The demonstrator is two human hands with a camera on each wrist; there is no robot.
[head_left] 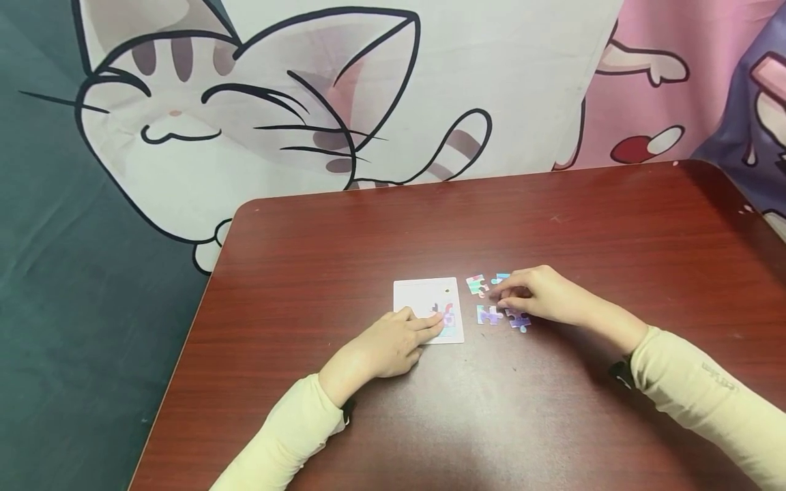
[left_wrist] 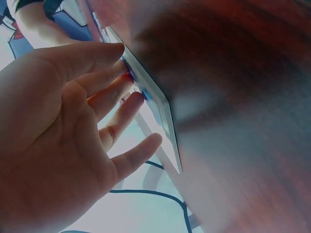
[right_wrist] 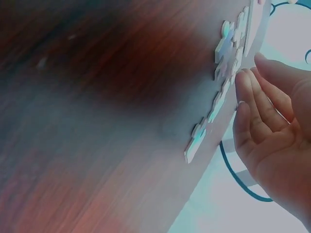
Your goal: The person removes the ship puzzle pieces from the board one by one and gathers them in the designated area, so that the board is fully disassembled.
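Note:
A white square card with a small coloured picture lies on the table. My left hand rests on its lower part with fingers extended, covering some of the picture. In the left wrist view the fingertips touch the face of the card, spread apart. Just right of the card lie several jigsaw pieces, among them a green-and-white piece and a light purple piece. Over the right-hand pieces hovers my right hand, partly hiding a dark purple piece. Its fingers are gently bent, thumb apart, nothing visible between them.
The brown wooden table has rounded far corners. Behind it hangs a cloth printed with a cartoon cat. Pale sleeves cover both forearms, with a dark band at each wrist.

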